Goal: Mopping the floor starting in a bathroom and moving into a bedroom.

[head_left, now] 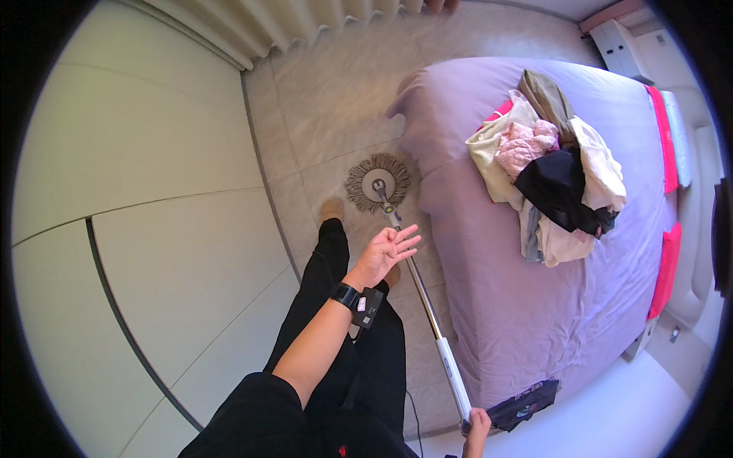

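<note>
A spin mop (450, 370) slants across the floor, its round grey-brown string head (379, 183) flat on the tiles. My right hand (477, 426) is closed around the top end of its white and metal handle, beside the bed's near corner. My left hand (382, 256) hovers over the middle of the pole without gripping it. Several of its fingers are stretched out and spread, while the thumb side is partly folded. A black band with a small dark box (368, 307) sits on my left wrist.
A bed with a lilac sheet (519, 320) stands on the right, bearing a heap of clothes (550, 172). A dark garment (525, 404) lies at its near corner. Pale wardrobe panels (153, 153) line the left; a curtain (305, 23) hangs at the far side. A cable (416, 416) trails on the floor.
</note>
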{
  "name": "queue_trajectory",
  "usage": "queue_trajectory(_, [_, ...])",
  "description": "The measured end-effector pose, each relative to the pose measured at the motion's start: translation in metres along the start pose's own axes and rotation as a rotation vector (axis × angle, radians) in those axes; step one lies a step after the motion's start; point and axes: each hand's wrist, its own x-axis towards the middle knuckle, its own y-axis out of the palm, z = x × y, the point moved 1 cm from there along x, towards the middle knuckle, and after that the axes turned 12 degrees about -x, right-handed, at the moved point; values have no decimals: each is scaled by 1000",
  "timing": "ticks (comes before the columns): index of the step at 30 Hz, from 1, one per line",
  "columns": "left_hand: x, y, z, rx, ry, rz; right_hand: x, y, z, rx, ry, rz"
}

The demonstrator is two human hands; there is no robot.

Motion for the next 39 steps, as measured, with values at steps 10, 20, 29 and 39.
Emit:
queue_trajectory(10, [10,-25,-135,-267,191,1,-8,52,102,49,98,26])
queue_trajectory(20, [38,-61,-308,-284,352,87,59,237,310,89,-10,181])
queue_trajectory(29, [40,-63,-359,-259,416,47,151,443,528,102,-274,430])
queue_trajectory(39, [16,-33,-291,-314,352,142,124,466,495,114,-361,592])
